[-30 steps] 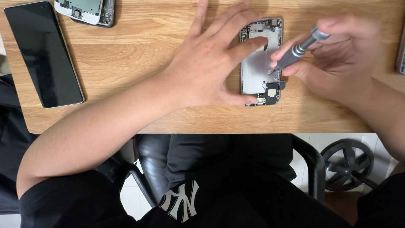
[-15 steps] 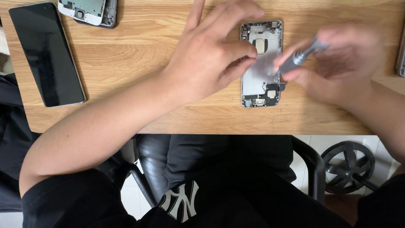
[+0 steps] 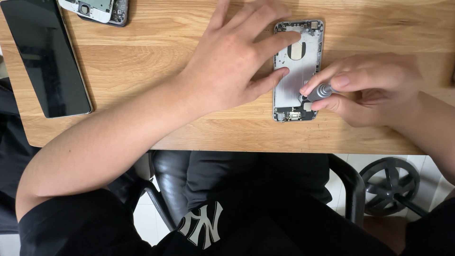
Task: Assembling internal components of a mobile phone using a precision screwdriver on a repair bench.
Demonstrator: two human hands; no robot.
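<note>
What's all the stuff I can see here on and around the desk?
opened phone shell: one, silver-grey with its insides showing, flat on the table right of centre
screwdriver: one, grey metal, tip end on the lower part of the shell
phone screen panel: one, black glass, flat at the table's left end
second phone part: one, white and grey, at the top edge, partly cut off
table: one, light wood
chair: one, black, under the table edge
wheeled base: one, black, on the floor at right
left hand: fingers spread, resting on the shell
right hand: fingers pinching the screwdriver
</note>
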